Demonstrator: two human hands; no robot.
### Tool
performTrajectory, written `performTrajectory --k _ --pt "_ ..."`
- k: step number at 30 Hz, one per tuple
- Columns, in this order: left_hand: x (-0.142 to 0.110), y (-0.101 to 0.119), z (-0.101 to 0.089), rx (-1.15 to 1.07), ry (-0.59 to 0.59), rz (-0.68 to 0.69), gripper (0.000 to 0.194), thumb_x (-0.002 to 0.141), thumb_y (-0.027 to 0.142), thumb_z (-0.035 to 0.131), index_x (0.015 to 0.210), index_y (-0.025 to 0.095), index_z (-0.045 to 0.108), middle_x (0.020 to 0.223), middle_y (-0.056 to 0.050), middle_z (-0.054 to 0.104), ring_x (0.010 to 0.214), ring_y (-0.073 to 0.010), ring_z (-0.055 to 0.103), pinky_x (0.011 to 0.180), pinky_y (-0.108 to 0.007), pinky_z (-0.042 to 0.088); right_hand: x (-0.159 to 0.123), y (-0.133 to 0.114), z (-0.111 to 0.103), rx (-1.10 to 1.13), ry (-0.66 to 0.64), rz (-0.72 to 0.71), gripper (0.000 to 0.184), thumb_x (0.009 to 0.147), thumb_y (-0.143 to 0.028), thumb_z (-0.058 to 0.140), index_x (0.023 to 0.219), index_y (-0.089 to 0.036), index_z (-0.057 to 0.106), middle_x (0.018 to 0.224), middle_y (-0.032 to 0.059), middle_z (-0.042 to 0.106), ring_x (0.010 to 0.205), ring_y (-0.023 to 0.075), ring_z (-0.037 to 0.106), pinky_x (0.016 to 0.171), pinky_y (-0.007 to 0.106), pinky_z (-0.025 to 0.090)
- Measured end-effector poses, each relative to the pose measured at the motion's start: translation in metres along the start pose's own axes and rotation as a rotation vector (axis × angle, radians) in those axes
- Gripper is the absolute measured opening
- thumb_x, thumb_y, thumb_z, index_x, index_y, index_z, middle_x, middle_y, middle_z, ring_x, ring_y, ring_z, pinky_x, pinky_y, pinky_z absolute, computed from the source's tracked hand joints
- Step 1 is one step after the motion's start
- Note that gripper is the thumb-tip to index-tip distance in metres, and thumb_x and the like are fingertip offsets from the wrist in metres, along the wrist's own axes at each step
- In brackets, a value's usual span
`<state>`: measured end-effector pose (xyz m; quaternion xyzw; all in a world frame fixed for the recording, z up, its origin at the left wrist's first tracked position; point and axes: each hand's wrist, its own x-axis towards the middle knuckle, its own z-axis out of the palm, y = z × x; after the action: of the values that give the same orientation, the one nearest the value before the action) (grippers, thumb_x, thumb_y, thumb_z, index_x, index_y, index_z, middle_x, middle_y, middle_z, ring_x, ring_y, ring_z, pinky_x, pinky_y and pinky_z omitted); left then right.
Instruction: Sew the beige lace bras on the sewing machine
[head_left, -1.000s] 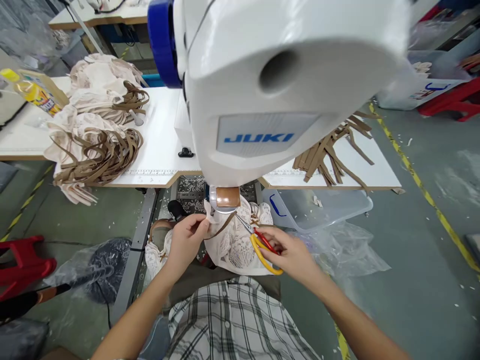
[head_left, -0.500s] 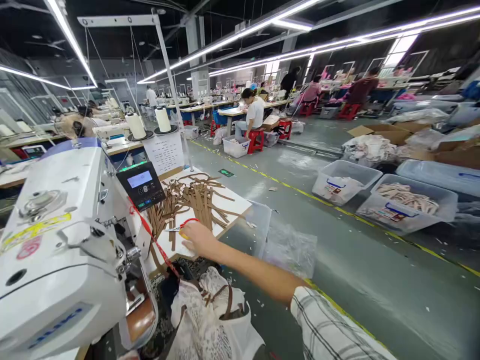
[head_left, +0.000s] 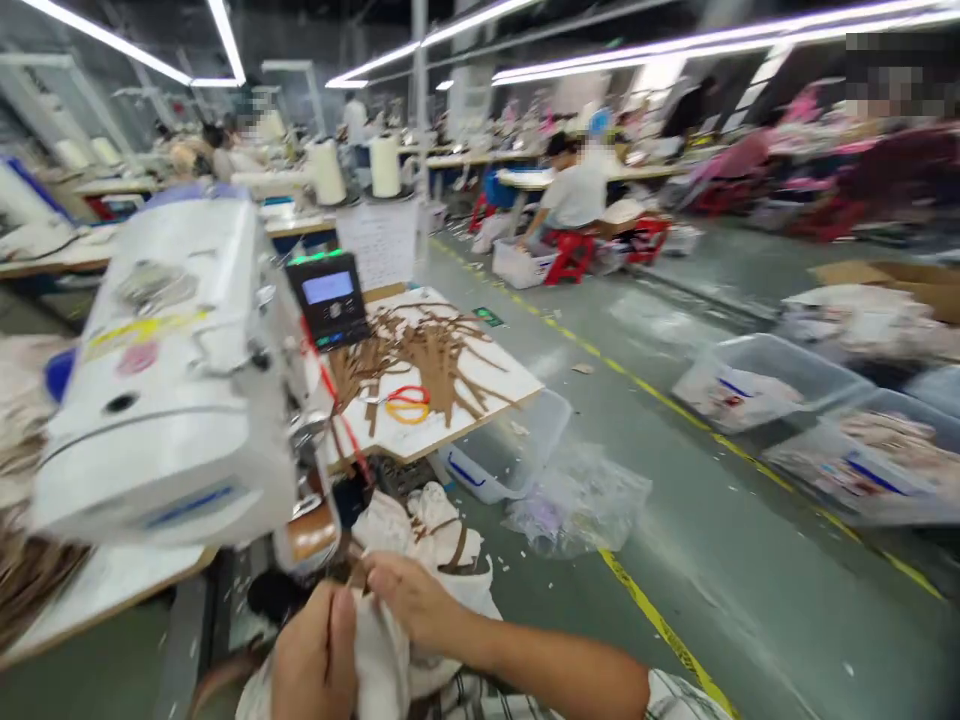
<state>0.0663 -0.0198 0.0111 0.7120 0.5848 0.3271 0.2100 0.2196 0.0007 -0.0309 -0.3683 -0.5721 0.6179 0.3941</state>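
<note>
My left hand (head_left: 315,650) is closed at the bottom of the view, pinching an edge of a white garment (head_left: 375,650) with brown trim. Close beside it, my right hand (head_left: 409,595) also pinches the garment, where a short bit of brown strap (head_left: 358,577) shows between the two hands. More of the white fabric, with brown straps across it, hangs just beyond. Scissors (head_left: 407,403) with red and orange handles lie on the white tabletop (head_left: 495,392), among many loose brown strips (head_left: 435,360). Motion blurs the picture somewhat.
A white sewing machine (head_left: 172,400) stands at left, with a control panel (head_left: 328,300) behind it. A red ribbon (head_left: 330,385) hangs from the machine. A clear bin (head_left: 551,430) and plastic bag (head_left: 581,505) are on the floor. Other people sit farther back.
My right hand has let go of the scissors on the tabletop and come back to the garment. My left hand has come into view. The camera has turned left.
</note>
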Motion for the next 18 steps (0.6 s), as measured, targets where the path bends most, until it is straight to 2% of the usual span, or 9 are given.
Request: performTrajectory --k 3,7,9,11,13,14,18 --pt "0.004 0.015 -0.006 -0.101 0.031 -0.087 0.037 0.099 0.031 0.036 0.063 0.023 0.039 0.052 0.005 0.046 0.046 -0.0109 0.046 0.047 -0.023 0.032 0.003 -0.018 0.006 0.069 0.091 0.044 0.053 0.092 -0.069 0.039 0.08 -0.019 0.054 0.077 0.0009 0.053 0.073 0.0138 0.049 0.068 0.026 0.043" --pt "0.008 0.013 -0.008 -0.208 0.025 -0.245 0.04 0.101 0.035 0.034 0.064 0.022 0.039 0.055 0.005 0.045 0.05 -0.0101 0.043 0.048 -0.022 0.031 0.023 -0.034 0.005 0.005 0.131 0.125 0.037 0.088 -0.055 0.055 0.074 -0.021 0.05 0.067 -0.0028 0.048 0.059 0.0111 0.042 0.054 0.022 0.038" --pt "0.007 0.006 -0.011 -0.211 0.013 -0.294 0.042 0.102 0.038 0.034 0.065 0.021 0.046 0.057 0.004 0.049 0.052 -0.0104 0.045 0.049 -0.022 0.032 0.036 -0.041 0.002 -0.023 0.117 0.134 0.028 0.085 -0.046 0.059 0.075 -0.021 0.051 0.064 -0.0038 0.049 0.056 0.01 0.041 0.05 0.021 0.034" --pt "0.006 -0.002 -0.016 -0.157 0.01 -0.305 0.036 0.101 0.04 0.039 0.081 0.019 0.061 0.064 0.002 0.06 0.056 -0.011 0.051 0.052 -0.022 0.035 0.049 -0.046 -0.002 -0.095 0.133 0.127 0.023 0.083 -0.039 0.061 0.073 -0.02 0.051 0.061 -0.0047 0.049 0.054 0.0092 0.04 0.05 0.021 0.032" --pt "0.006 -0.011 -0.02 -0.03 0.039 -0.25 0.029 0.099 0.038 0.046 0.109 0.019 0.066 0.072 0.001 0.068 0.059 -0.012 0.057 0.055 -0.023 0.038 0.063 -0.048 -0.008 -0.186 0.15 0.121 0.022 0.082 -0.037 0.062 0.072 -0.02 0.052 0.058 -0.0055 0.047 0.053 0.0089 0.039 0.05 0.021 0.031" --pt "0.008 -0.015 -0.022 0.053 0.059 -0.187 0.029 0.098 0.036 0.048 0.116 0.02 0.065 0.073 0.001 0.071 0.06 -0.0126 0.059 0.057 -0.023 0.038 0.07 -0.048 -0.011 -0.217 0.147 0.119 0.021 0.082 -0.036 0.062 0.073 -0.02 0.053 0.058 -0.0058 0.047 0.053 0.0089 0.04 0.05 0.021 0.031" --pt "0.017 -0.026 -0.024 0.357 0.101 0.09 0.03 0.099 0.029 0.046 0.109 0.02 0.073 0.065 -0.001 0.07 0.057 -0.0141 0.06 0.056 -0.026 0.034 0.093 -0.044 -0.022 -0.257 0.081 0.096 0.017 0.081 -0.034 0.06 0.076 -0.019 0.056 0.063 -0.0044 0.053 0.056 0.0096 0.045 0.052 0.022 0.035"
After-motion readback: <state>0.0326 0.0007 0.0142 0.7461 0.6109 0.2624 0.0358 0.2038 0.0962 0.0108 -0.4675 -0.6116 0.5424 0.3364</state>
